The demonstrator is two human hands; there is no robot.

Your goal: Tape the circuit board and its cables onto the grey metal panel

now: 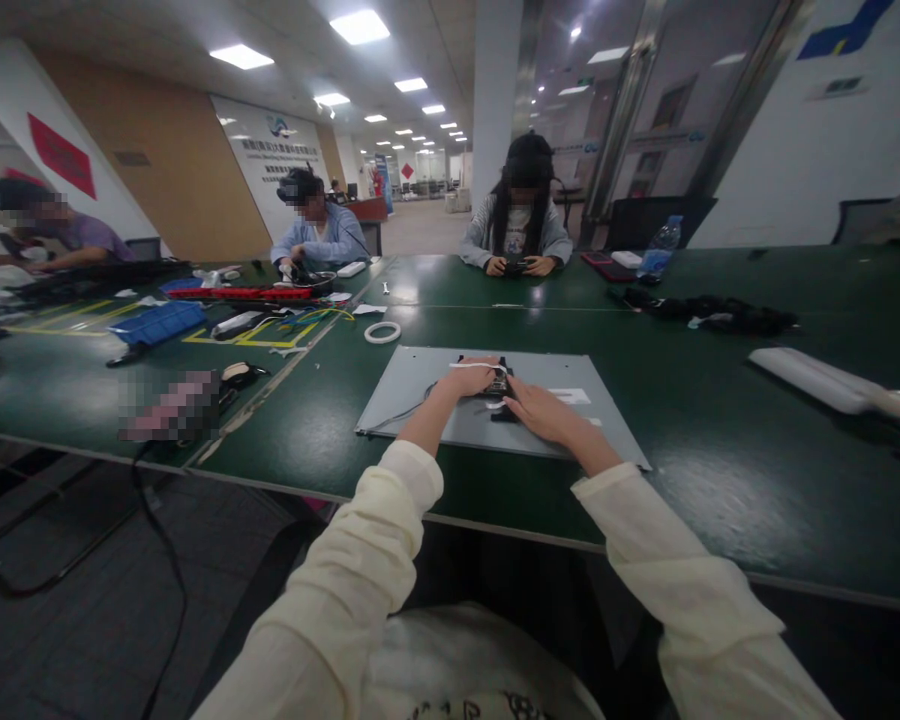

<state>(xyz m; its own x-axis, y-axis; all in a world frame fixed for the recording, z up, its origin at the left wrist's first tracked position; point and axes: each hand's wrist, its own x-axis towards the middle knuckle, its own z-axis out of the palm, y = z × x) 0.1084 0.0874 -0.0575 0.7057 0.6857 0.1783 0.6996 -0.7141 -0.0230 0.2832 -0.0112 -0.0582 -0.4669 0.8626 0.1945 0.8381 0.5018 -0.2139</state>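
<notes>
Here both hands (474, 378) (541, 410) rest on small black part (498, 386), grip unclear; orientation unclear.

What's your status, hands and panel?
Left hand and right hand both on the black part atop the grey panel. Grip unclear. White tape ring lies beyond, apart.

The table (720, 480) is dark green, the flat panel (420, 390) is grey, the sleeves (360, 560) are cream, the tray (157, 322) is blue.
</notes>
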